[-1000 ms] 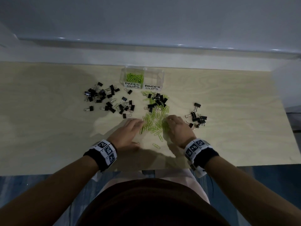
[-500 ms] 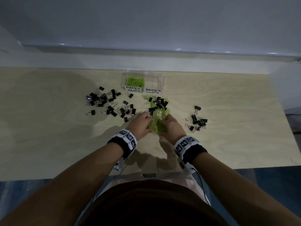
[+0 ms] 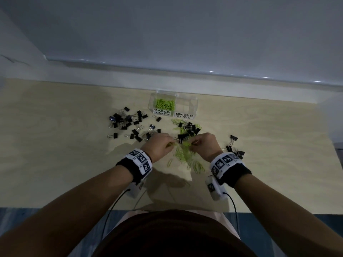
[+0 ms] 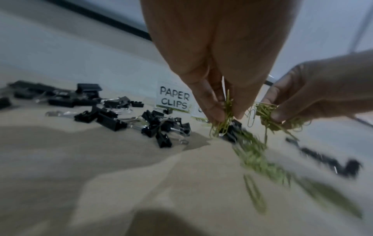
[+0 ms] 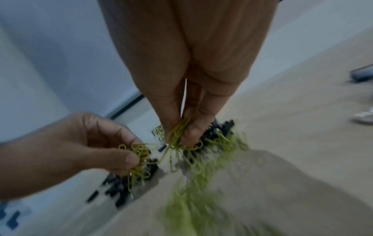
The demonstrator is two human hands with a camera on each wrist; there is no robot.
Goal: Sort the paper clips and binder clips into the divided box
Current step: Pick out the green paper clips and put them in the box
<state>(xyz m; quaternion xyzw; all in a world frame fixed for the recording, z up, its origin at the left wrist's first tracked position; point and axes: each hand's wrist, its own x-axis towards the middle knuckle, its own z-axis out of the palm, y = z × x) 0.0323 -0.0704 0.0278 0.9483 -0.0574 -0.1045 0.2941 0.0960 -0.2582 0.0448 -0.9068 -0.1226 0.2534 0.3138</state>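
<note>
A clear divided box stands at the back of the table, labelled PAPER CLIPS and BINDER CLIPS; green paper clips lie in its left compartment. My left hand pinches a bunch of green paper clips just above the table. My right hand pinches another bunch. Both hands hover over a loose green pile. Black binder clips lie mixed with green clips between the hands and the box.
More black binder clips lie scattered left of the box and in a small group at the right. One stray green clip lies near my left wrist. A wall ledge runs behind the table.
My hands have gone from raking the green pile flat on the table to lifting, each pinching a bunch of paper clips. They moved forward, closer together, then apart slightly.
</note>
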